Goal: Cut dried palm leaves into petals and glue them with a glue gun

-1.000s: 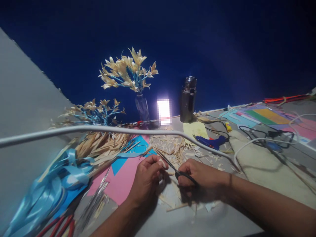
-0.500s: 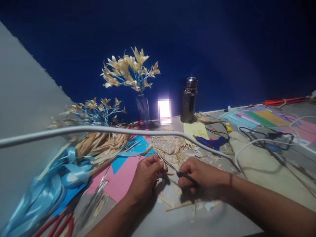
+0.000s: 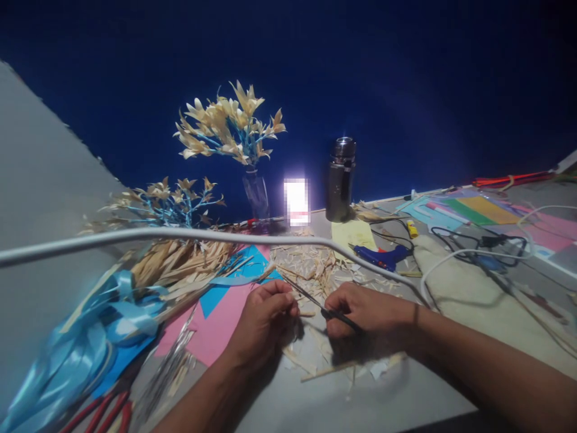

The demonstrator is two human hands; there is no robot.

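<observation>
Black-handled scissors (image 3: pixel 327 313), at three o'clock from the left hand (image 3: pixel 264 316), are gripped in the fingers of the right hand (image 3: pixel 360 307), blades pointing toward ten. The left fingers curl closed; what they pinch, I cannot tell. Pink paper (image 3: pixel 219 322) lies at their nine o'clock.

The grey tabletop (image 3: pixel 279 415) before me is thoroughly littered. Pale scraps (image 3: pixel 318 264) are strewn across its middle. On the left lie dried strips (image 3: pixel 180 261), pink paper (image 3: pixel 223 322), thin silvery wires (image 3: pixel 178 355) and, nearest me, red handles (image 3: pixel 112 412). A dark flask (image 3: pixel 340 186) stands at the far side, just behind a yellow sheet (image 3: pixel 354 239); a pale cloth (image 3: pixel 464 294) covers part of the right.
</observation>
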